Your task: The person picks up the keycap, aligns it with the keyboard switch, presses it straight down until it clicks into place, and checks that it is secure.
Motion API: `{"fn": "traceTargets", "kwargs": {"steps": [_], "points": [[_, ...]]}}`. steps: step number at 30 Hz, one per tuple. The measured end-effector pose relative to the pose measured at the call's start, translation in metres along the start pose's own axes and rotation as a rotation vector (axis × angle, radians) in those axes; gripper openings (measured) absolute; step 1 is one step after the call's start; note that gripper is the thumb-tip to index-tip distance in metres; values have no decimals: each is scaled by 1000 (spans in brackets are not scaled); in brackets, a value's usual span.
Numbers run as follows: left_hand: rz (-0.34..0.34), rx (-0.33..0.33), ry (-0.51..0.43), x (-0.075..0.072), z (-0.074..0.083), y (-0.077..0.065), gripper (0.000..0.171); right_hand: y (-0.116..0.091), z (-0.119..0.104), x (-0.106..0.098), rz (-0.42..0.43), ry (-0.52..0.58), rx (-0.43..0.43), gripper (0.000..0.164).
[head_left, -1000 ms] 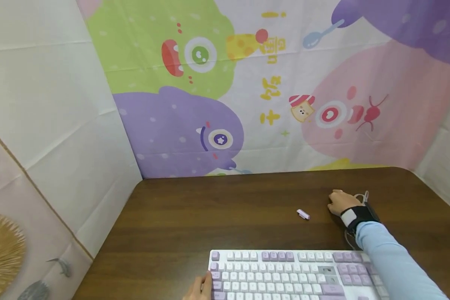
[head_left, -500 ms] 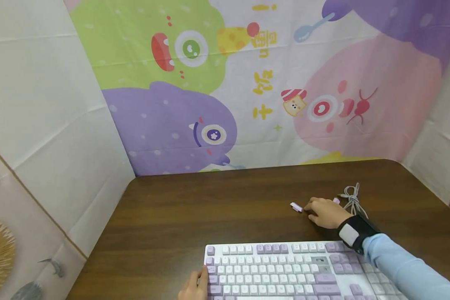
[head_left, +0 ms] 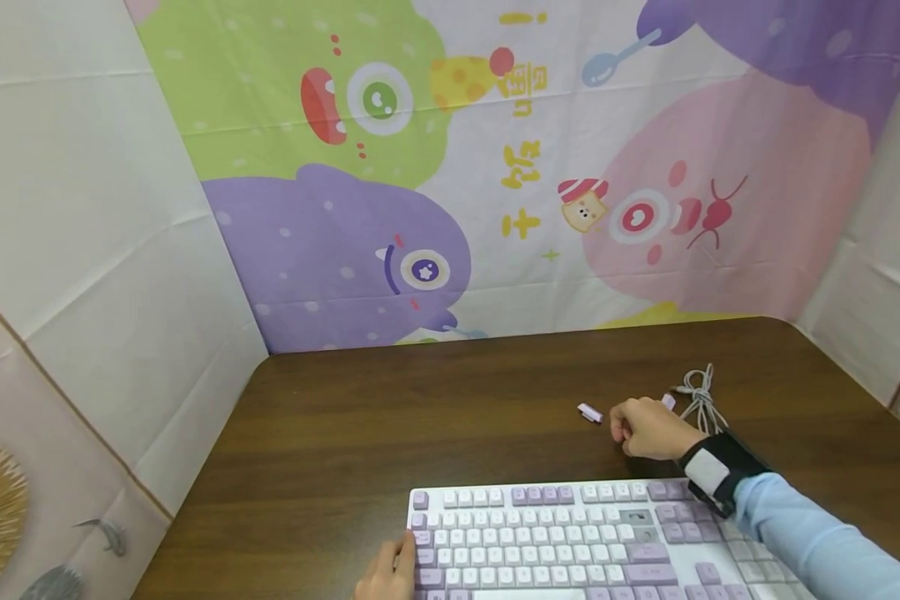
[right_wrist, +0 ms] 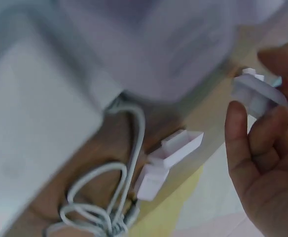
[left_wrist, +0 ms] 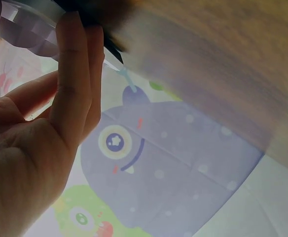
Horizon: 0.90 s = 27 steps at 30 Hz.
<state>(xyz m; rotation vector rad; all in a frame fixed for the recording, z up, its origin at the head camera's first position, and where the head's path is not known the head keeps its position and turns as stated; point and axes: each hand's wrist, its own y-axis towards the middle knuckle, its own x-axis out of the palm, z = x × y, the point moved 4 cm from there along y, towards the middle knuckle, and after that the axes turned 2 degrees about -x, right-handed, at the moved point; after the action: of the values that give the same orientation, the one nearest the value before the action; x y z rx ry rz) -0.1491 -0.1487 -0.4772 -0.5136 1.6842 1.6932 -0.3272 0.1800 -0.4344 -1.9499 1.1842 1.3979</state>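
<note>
A white and lilac keyboard [head_left: 536, 542] lies along the front of the table. At its left edge my left hand [head_left: 388, 571] holds on, and in the left wrist view the fingers [left_wrist: 75, 64] reach up to the keys. Beyond the keyboard, my right hand [head_left: 654, 429] hovers with bent fingers. Its thumb and fingertips close around a small pale lilac keycap [right_wrist: 257, 96] in the right wrist view; the head view hides it. One lilac piece [head_left: 590, 412] rests just left of that hand, another [head_left: 668, 402] shows behind it. Grey key spots [head_left: 636, 517] stand bare on the keyboard.
A bundled grey cable [head_left: 701, 398] lies behind the right wrist, beside the second lilac piece. The brown table [head_left: 390, 417] ends at a cartoon cloth backdrop [head_left: 510, 275], with white cloth [head_left: 157, 250] on the left side.
My right hand has moved left and nearer from the cable, uncovering cable and second lilac piece. Its fingers have since curled inward. The left hand stays on the keyboard; the head view has shifted slightly.
</note>
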Motion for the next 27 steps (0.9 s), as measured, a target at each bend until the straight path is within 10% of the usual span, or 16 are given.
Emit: {"fn": "traceTargets", "kwargs": {"steps": [10,18,27], "points": [[-94,-52,-1,-1,1,-1,39,-11,-2,1,-78,247,34,23],[-314,-130,-25,-2,0,1,40,-24,-11,-4,-130,497,-83,18],[-475,-180,-46,-1,-1,6,42,-44,-16,-10,-160,681,-25,18]]}}
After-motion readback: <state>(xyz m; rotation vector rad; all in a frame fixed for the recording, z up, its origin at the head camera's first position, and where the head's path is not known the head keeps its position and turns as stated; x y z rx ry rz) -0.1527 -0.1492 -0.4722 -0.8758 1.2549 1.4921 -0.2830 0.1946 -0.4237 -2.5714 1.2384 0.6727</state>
